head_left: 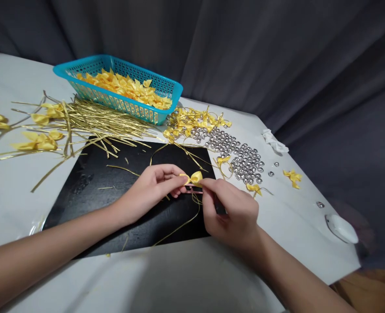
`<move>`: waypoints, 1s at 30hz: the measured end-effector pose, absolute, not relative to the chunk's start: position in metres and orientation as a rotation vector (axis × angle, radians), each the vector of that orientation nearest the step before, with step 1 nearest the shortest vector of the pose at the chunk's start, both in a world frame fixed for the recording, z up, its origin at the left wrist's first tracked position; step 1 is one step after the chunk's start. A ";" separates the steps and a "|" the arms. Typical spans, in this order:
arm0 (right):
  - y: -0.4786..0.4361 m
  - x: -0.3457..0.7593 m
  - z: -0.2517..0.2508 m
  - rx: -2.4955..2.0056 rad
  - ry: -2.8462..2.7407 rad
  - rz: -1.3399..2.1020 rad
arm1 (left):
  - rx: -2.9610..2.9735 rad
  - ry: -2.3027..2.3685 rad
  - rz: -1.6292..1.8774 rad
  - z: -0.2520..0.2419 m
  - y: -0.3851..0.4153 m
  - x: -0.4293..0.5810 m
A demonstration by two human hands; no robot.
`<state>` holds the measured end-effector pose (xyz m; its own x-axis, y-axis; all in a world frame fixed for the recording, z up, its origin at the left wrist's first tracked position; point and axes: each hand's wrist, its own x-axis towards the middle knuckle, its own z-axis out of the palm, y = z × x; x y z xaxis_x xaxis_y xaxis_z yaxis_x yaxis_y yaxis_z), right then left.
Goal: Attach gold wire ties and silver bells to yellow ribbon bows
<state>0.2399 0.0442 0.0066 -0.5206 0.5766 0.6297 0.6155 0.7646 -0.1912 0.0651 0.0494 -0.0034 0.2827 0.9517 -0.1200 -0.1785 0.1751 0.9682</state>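
Note:
A small yellow ribbon bow (196,177) is held between my two hands above the black mat (114,226). My left hand (161,182) pinches the bow's left end between thumb and fingers. On the other side, my right hand (229,206) has its thumb and index finger closed at the bow's right end. Just below the bow is a pink piece (194,189), partly hidden by the fingers. A thin gold cord (182,224) trails from there down over the mat.
A teal basket (177,92) of yellow bows stands at the back, with gold ties (104,121) before it. Silver bells (244,163) lie right of the mat. A white case (341,228) sits near the white table's (309,243) right edge. Loose bows lie left and right.

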 end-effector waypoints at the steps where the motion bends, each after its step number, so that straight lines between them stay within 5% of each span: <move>1: 0.044 0.240 0.006 -0.884 -2.258 -0.069 | 1.065 0.937 0.995 -0.004 0.050 0.065; 30: 0.039 0.235 0.008 -0.988 -2.279 -0.027 | 1.229 1.059 1.045 0.001 0.046 0.070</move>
<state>0.2352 0.0394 0.0078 -0.5083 0.6468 0.5686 0.6603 0.7165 -0.2248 0.0701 0.0463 0.0009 0.1970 0.9792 -0.0476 -0.0351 0.0555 0.9978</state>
